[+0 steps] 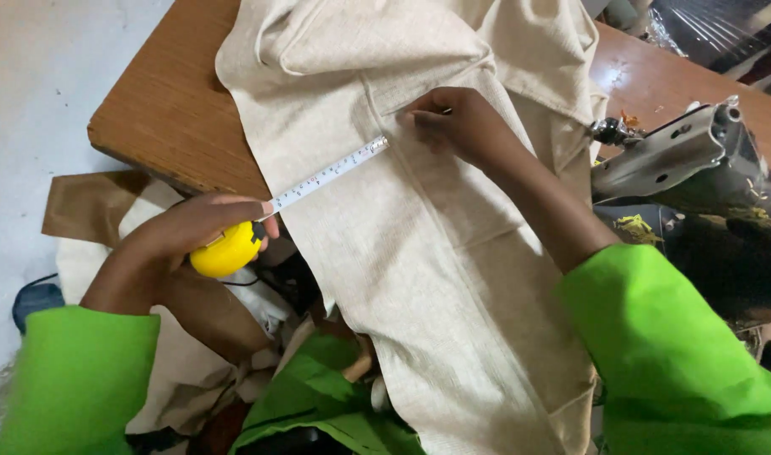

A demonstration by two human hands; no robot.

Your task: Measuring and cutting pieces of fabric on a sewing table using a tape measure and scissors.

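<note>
Head view
Tape position: the round yellow plastic tape measure [226, 249] is sitting in the left hand [179, 240]; its white blade [328, 174] is running across the beige woven cloth [419, 253] to the right hand [457, 122].
Count: one tape measure, one cloth, two hands.
Left hand: curling shut around the case, off the wooden table [170, 101] edge.
Right hand: pinching the blade tip, pressing on the cloth beside the grey sewing machine [680, 160].
</note>
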